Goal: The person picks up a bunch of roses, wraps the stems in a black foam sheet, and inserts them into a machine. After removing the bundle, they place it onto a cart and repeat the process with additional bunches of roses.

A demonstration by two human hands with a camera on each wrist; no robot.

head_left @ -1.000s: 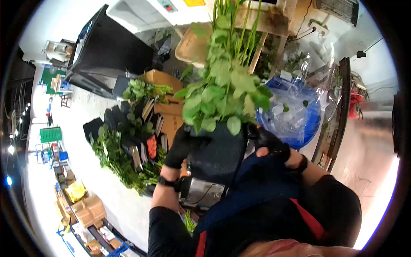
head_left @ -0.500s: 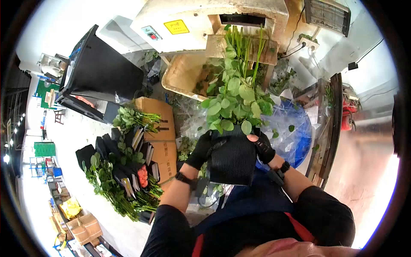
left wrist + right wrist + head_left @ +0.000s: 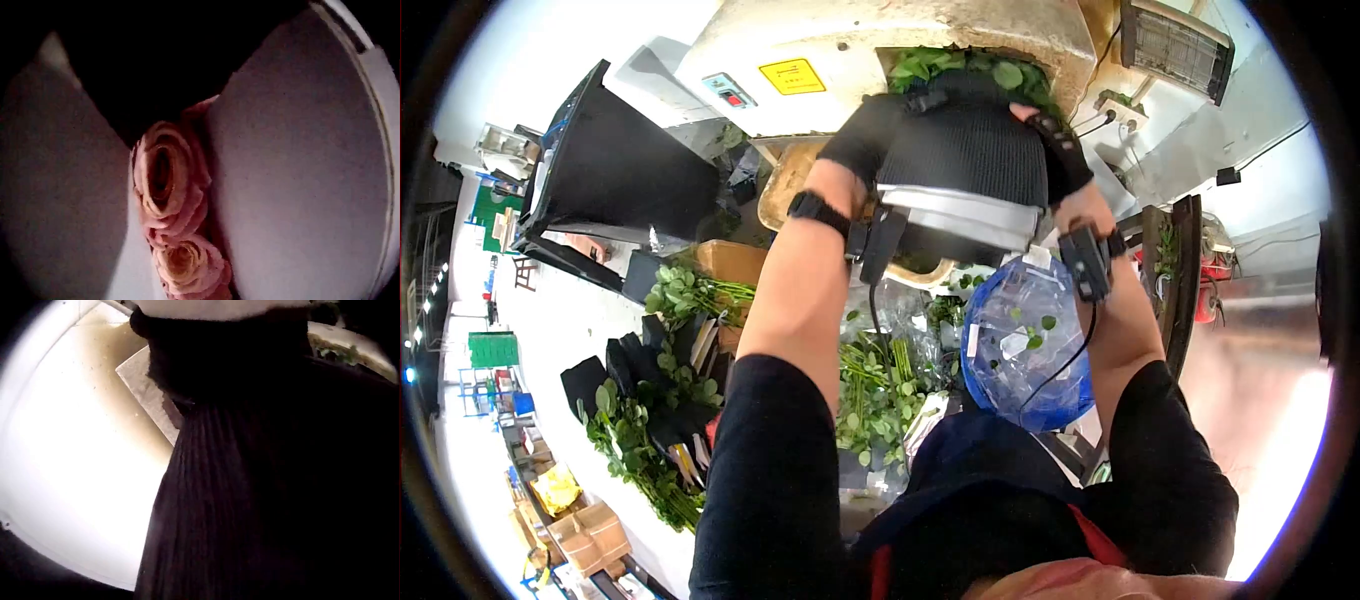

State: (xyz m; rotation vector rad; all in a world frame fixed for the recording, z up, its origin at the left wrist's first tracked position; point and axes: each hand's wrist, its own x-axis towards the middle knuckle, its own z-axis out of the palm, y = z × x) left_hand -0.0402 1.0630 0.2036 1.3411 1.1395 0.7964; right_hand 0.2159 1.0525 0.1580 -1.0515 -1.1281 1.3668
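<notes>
Both my hands, in black gloves, grip a rose bouquet (image 3: 965,155) wrapped in black ribbed paper. My left hand (image 3: 872,130) holds the wrap's left side and my right hand (image 3: 1060,150) its right side. At the leafy end, green leaves (image 3: 1010,75) fill the slot of a stained white machine (image 3: 840,60); the stems beyond them are hidden. Pink-peach roses (image 3: 181,259) show between the pale inner faces of the wrap in the left wrist view. The right wrist view has the dark ribbed wrap (image 3: 194,506) close up, with the machine beside it.
Below the arms stands a blue bin (image 3: 980,385) lined with clear plastic. Leafy stems (image 3: 865,395) lie beside it. Wrapped bouquets (image 3: 625,420) are stacked at left near a cardboard box (image 3: 730,262) and a black bin (image 3: 630,170). A heater (image 3: 1180,55) and plugged cords are at upper right.
Both hands have carried the bouquet forward and up from near the body to the machine. Its stems, in sight before, have gone into the slot, and the wrap's white inner edge now shows.
</notes>
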